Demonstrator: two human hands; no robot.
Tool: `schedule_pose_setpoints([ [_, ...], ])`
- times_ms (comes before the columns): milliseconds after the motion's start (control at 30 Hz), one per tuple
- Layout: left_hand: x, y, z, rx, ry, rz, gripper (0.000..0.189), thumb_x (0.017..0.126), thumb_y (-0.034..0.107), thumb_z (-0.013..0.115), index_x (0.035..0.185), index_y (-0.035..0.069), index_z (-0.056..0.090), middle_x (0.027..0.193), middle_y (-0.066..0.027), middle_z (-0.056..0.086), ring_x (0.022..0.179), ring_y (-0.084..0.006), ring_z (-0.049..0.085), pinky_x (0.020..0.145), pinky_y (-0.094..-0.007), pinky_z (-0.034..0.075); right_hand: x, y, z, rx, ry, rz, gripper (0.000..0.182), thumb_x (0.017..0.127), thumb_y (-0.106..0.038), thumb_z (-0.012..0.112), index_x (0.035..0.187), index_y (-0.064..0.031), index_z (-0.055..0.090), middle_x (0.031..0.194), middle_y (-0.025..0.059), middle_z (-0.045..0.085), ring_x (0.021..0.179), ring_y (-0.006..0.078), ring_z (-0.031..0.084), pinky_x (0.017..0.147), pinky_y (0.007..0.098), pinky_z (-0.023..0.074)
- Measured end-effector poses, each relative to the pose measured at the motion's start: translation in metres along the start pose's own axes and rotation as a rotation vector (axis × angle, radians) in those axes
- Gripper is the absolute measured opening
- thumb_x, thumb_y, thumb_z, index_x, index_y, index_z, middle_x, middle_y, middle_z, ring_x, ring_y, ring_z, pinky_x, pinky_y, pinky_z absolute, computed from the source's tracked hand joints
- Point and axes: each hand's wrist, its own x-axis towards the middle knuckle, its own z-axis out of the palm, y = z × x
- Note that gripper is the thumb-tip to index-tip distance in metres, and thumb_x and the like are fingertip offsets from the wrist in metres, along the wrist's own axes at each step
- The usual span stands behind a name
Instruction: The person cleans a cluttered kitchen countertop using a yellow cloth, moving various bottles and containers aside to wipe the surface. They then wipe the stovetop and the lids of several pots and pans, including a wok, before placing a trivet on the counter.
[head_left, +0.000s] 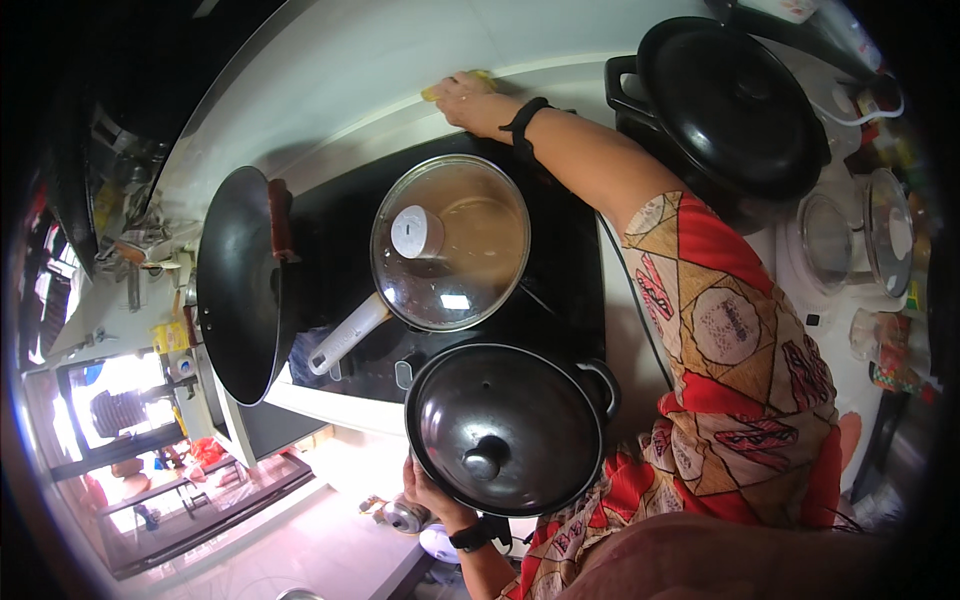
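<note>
My right hand (463, 99) presses a yellow cloth or sponge (480, 78) against the ledge (375, 129) at the foot of the pale wall behind the cooktop. My left hand (426, 491) grips the side of a black lidded pot (517, 420), whose body hides part of the fingers. That pot overlaps the near edge of the black glass cooktop (337, 210); whether it rests there or is lifted, I cannot tell. Between my hands, a saucepan with a glass lid (480, 255) and a pale handle (349, 334) sits on the cooktop.
A black wok (241, 300) stands tilted on its side left of the saucepan. At the right, a large black lidded pot (727, 112) stands beside my right forearm. A black cord (634, 277) runs along the cooktop's right edge. Glass lidded containers (829, 240) stand farther right.
</note>
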Motion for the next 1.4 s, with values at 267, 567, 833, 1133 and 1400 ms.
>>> schedule_pose_setpoints([
  [267,0.002,-0.003,0.003,0.018,-0.015,0.032,0.026,0.097,0.018,0.054,0.106,-0.005,0.065,0.097,-0.0118,0.067,0.083,-0.0195,0.064,0.074,-0.0299,0.053,-0.051,0.016,-0.048,-0.040,-0.348,0.235,0.018,0.077,-0.019,0.067,0.091,-0.0188,0.079,0.097,0.0000,0.071,0.112,0.0290,0.051,0.091,0.0454,0.0364],
  [567,0.002,-0.006,0.010,-0.009,-0.001,0.011,0.024,0.099,0.015,0.053,0.107,-0.005,0.064,0.095,-0.0114,0.068,0.080,-0.0177,0.064,0.071,-0.0297,0.054,-0.055,0.026,-0.065,-0.103,-0.751,0.303,0.030,0.086,-0.026,0.067,0.116,-0.0206,0.072,0.112,0.0037,0.070,0.118,0.0385,0.054,0.093,0.0651,0.0369],
  [833,-0.001,-0.011,0.004,-0.102,-0.052,-0.008,0.024,0.097,0.014,0.056,0.110,-0.005,0.064,0.099,-0.0139,0.068,0.085,-0.0213,0.066,0.076,-0.0309,0.055,-0.062,0.033,-0.069,-0.198,-0.783,0.397,0.029,0.092,-0.020,0.060,0.120,-0.0196,0.069,0.117,0.0078,0.069,0.113,0.0386,0.061,0.089,0.0712,0.0361],
  [1133,0.002,-0.018,0.012,-0.101,-0.077,0.021,0.024,0.098,0.014,0.053,0.106,-0.006,0.064,0.095,-0.0135,0.068,0.079,-0.0194,0.066,0.070,-0.0287,0.055,-0.052,0.056,-0.069,0.682,0.046,0.972,0.018,0.079,-0.005,0.057,0.087,-0.0018,0.072,0.092,0.0169,0.071,0.098,0.0370,0.065,0.080,0.0525,0.0501],
  [1400,0.014,-0.027,0.006,-0.077,-0.073,0.044,0.023,0.098,0.013,0.053,0.104,-0.007,0.064,0.094,-0.0133,0.068,0.078,-0.0194,0.065,0.069,-0.0287,0.055,-0.061,0.057,-0.095,2.531,0.346,1.058,0.031,0.076,0.001,0.059,0.105,0.0106,0.055,0.106,0.0197,0.061,0.100,0.0334,0.064,0.094,0.0417,0.0530],
])
